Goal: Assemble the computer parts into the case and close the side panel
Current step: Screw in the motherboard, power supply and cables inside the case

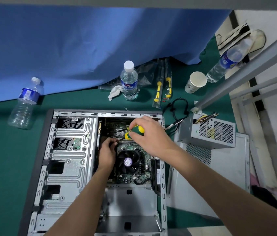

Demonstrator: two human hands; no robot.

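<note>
Green-yellow screwdriver (135, 132) in right hand (148, 135), left hand (108, 153) steadying its tip.

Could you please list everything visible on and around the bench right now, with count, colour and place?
Computer case: one, grey metal, open, centre.
Motherboard: one, green, inside the case.
CPU fan: one, black, on the motherboard.
Power supply: one, grey, right of the case.
Side panel: one, grey, under the power supply.
Water bottles: three, clear with blue labels, behind the case.
Paper cup: one, white, far right.
Bagged screwdrivers: two, yellow-handled, behind the case.
Screwdriver: one, green and yellow, held over the motherboard.
Left hand: one, steadying the screwdriver's tip.
Right hand: one, holding the screwdriver's handle.
</note>
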